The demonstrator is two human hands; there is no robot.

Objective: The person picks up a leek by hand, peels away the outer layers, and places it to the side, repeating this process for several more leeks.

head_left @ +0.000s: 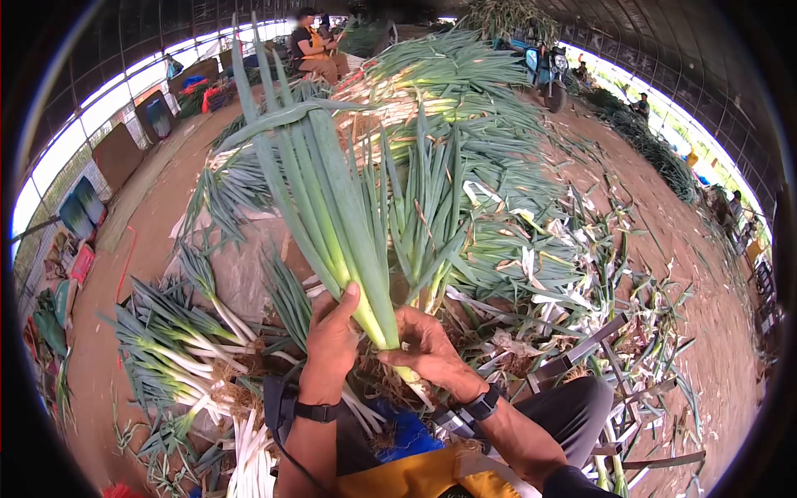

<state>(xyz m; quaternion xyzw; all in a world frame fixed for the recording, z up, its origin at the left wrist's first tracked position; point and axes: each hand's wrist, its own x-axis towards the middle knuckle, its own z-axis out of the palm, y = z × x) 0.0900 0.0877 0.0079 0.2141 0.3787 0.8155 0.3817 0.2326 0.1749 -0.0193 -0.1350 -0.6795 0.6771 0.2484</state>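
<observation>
A tall green onion [328,199] with long flat leaves stands upright in front of me. My left hand [330,344] wraps around its pale stalk from the left. My right hand [427,349] grips the stalk lower down, fingers pinching near the white base. Both wrists wear black bands. A second clump of green onions [427,224] rises just behind my right hand.
Cleaned onions with white stalks [178,349] lie in a pile at my left. A large heap of uncleaned onions [465,108] stretches ahead. Trimmed leaves litter the dirt at right. A person in orange [311,50] sits far back. A scooter [548,70] stands beyond.
</observation>
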